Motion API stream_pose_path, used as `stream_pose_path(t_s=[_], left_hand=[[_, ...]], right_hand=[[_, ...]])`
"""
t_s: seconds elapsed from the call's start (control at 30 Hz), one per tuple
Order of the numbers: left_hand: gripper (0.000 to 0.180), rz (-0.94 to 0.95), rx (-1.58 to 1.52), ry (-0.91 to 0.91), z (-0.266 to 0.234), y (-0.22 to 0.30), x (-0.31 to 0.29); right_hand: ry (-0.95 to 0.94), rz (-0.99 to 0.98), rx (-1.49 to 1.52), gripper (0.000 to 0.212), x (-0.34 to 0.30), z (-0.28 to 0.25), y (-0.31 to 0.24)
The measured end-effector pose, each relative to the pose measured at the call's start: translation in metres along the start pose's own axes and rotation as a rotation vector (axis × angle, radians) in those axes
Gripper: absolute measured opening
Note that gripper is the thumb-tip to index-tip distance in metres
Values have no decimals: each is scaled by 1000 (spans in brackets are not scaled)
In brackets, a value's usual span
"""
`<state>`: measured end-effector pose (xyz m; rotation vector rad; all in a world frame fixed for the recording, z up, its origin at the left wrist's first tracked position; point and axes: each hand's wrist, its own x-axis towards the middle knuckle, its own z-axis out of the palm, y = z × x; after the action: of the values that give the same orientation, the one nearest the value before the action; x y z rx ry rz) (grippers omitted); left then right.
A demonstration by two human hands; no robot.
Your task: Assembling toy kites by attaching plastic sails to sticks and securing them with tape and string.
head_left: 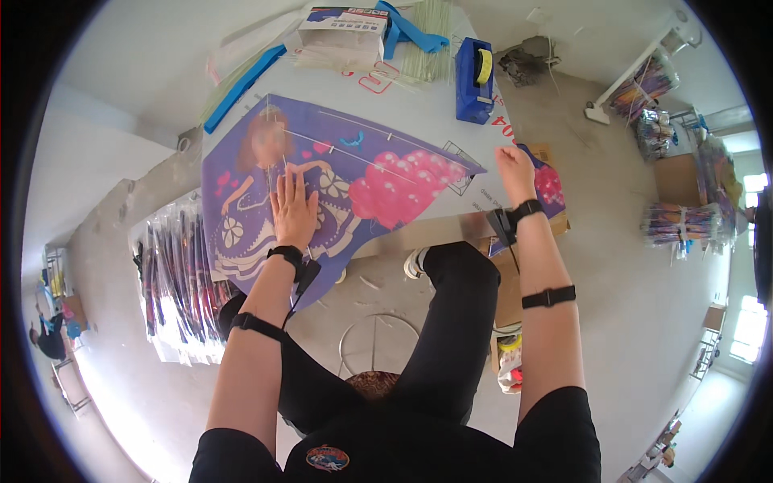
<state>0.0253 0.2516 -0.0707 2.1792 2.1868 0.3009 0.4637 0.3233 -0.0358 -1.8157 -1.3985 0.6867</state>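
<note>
A purple kite (318,121) printed with a figure in a dress and pink balloons lies across the white board-topped table. Thin pale rods run over its face. My left hand (295,211) rests flat on the printed dress, fingers spread and pointing away from me. Just right of the kite's pointed right corner, my right hand (516,173) is closed. Its fingers curl inward, and whatever they may hold cannot be made out. Beside that hand, beyond the table's right edge, shows part of another purple piece with pink balloons (549,185).
A blue tape dispenser (473,84) stands at the table's far right. Bundled pale rods (424,48), a small box (342,32) and blue strips (245,87) lie at the back. Bagged packages (181,278) are on the left; a round stool frame (378,342) stands below.
</note>
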Motion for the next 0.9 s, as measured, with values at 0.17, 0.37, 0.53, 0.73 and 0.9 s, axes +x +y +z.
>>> stream_pose_path(t_s=[0.17, 0.37, 0.53, 0.73, 0.9], left_hand=[[55, -47, 35, 12, 4, 8, -3], [54, -88, 55, -11, 3, 10, -1], [53, -104, 24, -24, -3, 9, 2], [53, -124, 6, -67, -8, 11, 4], [53, -132, 10, -60, -8, 11, 6]], right_hand=[[2, 132, 20, 31, 41, 14, 0], [130, 17, -188, 33, 80, 27, -7], [160, 72, -304, 33, 103, 38, -21], [57, 32, -105, 25, 110, 25, -53], [-1, 365, 54, 23, 113, 30, -65]])
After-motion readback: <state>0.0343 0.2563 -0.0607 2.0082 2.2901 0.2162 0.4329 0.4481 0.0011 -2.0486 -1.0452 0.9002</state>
